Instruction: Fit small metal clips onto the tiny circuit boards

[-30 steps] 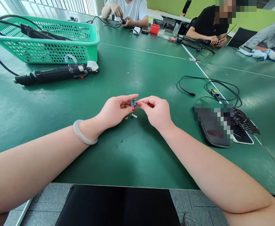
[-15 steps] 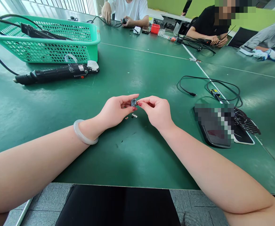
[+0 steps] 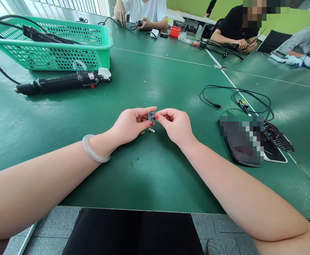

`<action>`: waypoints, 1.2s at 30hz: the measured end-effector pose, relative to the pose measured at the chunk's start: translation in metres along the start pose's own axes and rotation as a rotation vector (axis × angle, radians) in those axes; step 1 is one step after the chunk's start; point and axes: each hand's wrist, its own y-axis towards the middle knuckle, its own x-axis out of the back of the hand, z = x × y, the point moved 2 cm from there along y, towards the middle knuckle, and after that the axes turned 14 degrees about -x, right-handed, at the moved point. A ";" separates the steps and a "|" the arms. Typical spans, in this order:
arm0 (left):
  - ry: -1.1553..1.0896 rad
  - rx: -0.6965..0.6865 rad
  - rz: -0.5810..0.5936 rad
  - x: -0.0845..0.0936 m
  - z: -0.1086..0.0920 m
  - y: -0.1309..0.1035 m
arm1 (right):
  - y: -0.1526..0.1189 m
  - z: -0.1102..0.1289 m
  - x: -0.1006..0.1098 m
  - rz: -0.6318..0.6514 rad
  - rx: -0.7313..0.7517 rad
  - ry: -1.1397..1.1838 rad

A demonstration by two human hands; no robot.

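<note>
Two bare hands meet over one small dark component (image 3: 151, 116), held just above the tabletop (image 3: 144, 177) near its front edge. The left hand (image 3: 131, 122) has its grip parted by only the component's width, thumb below and fingers above. The right hand (image 3: 177, 125) has thumb and forefinger drawn close together at the component's right edge; whether they pinch anything smaller is too fine to tell. Below lie at least two tiny pieces: a pale oblong strip (image 3: 151, 130) and an orange-tinted chip (image 3: 142, 132).

One smooth, pale bangle (image 3: 91, 150) rings the left wrist. One green plastic basket (image 3: 107, 46), its walls pierced with a lattice of holes, holds a black tool and cables; one cylindrical black electric screwdriver (image 3: 59, 83) lies before it. To the right are one loosely looped black cable (image 3: 218, 106), one flat black object (image 3: 241, 154) partly masked by pixels, one white-edged smartphone (image 3: 274, 155) and one ribbed dark claw clip (image 3: 279, 136).

The tabletop is glossy green, scuffed, and crossed by white lines. Three people sit beyond, in a white shirt (image 3: 147, 12), a black shirt (image 3: 230, 26) and a grey sleeve (image 3: 298, 41). Grey floor tiles (image 3: 51, 226) show below; a lime-green wall (image 3: 187, 7) stands behind.
</note>
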 end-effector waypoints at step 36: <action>-0.450 0.169 -0.320 0.004 0.009 0.009 | -0.007 0.001 -0.008 0.212 0.233 -0.540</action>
